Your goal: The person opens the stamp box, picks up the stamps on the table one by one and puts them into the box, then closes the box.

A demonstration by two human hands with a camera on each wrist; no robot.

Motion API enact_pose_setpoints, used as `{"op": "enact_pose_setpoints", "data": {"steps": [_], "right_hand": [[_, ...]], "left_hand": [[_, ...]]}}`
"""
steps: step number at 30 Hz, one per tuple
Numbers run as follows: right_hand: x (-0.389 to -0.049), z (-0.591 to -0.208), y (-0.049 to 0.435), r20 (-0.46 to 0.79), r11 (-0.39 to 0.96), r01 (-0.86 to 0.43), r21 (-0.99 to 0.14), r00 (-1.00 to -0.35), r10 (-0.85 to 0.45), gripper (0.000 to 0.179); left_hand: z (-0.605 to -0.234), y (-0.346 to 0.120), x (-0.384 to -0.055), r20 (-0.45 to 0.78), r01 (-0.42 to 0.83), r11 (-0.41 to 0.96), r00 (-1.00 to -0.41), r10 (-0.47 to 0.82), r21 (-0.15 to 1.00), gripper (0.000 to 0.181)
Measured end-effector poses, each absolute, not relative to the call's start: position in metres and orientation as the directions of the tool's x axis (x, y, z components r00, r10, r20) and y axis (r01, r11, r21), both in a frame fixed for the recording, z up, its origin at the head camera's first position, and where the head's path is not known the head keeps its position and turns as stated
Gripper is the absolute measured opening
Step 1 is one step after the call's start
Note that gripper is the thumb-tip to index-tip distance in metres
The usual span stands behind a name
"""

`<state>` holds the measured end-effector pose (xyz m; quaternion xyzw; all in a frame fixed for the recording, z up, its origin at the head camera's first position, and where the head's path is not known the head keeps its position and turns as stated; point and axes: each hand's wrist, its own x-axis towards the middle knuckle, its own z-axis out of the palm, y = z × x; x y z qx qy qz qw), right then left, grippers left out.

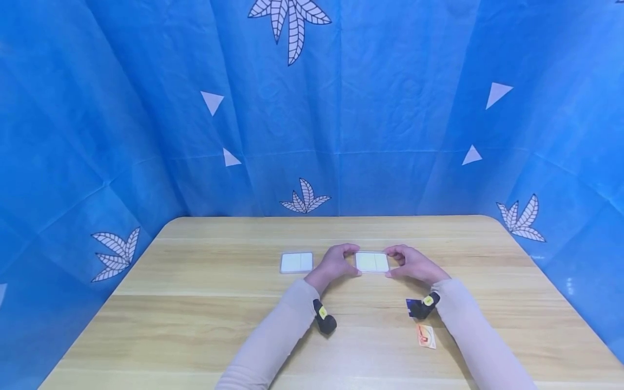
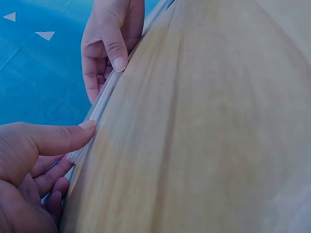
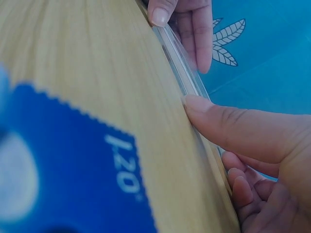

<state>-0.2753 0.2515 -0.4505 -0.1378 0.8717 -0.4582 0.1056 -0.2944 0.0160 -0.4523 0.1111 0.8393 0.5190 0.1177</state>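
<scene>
A flat rectangular clear plastic case (image 1: 372, 262) with a pale insert lies on the wooden table between both hands. My left hand (image 1: 335, 264) grips its left end, thumb at the near corner and fingers at the far one. At the opposite end my right hand (image 1: 413, 264) holds it the same way. Both wrist views show the thumbs on the near edge of the clear case (image 2: 99, 104). Left of my left hand lies a second, similar case (image 1: 296, 262). A blue postage stamp (image 3: 82, 160) marked 1.20 is partly hidden behind my right wrist's camera in the head view.
Nearer the front, a white stamp with red and orange print (image 1: 426, 336) lies beside my right forearm. The wooden table (image 1: 195, 314) extends to both sides. Behind it hangs a blue curtain (image 1: 390, 119) with white leaf and triangle patterns.
</scene>
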Motion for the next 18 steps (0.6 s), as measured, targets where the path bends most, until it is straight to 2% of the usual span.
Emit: {"op": "enact_pose_setpoints", "data": {"steps": [18], "right_hand": [[-0.2808, -0.4562, 0.2526, -0.054, 0.555, -0.143, -0.819, -0.945, -0.323, 0.064]], "left_hand": [[-0.4579, 0.0174, -0.2987, -0.076, 0.062, 0.454, -0.957, 0.280, 0.889, 0.064]]}}
